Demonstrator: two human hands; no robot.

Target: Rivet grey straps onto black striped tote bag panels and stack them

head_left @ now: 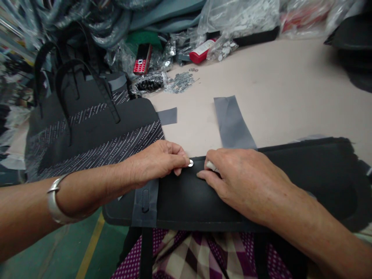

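Near the far edge of a black bag panel (186, 197), my left hand (165, 158) is closed in a pinch on a small round metal washer (190, 163) with a slot in it. The washer is at the panel's surface; whether it lies flat there I cannot tell. Just to the right, my right hand (244, 178) is curled over the same panel. A small whitish piece (212, 166) shows between its thumb and forefinger, its kind mostly hidden. A grey strip (145, 205) with a stitched oblong crosses the panel below my left wrist.
Loose metal washers (181, 82) lie in a pile at the back, beside a bag of black parts (149, 83). A red phone (142, 59) and a red container (202, 51) lie behind. Black patterned bag pieces (101, 128) with straps are stacked left. A grey strip (234, 122) extends beyond the panel.
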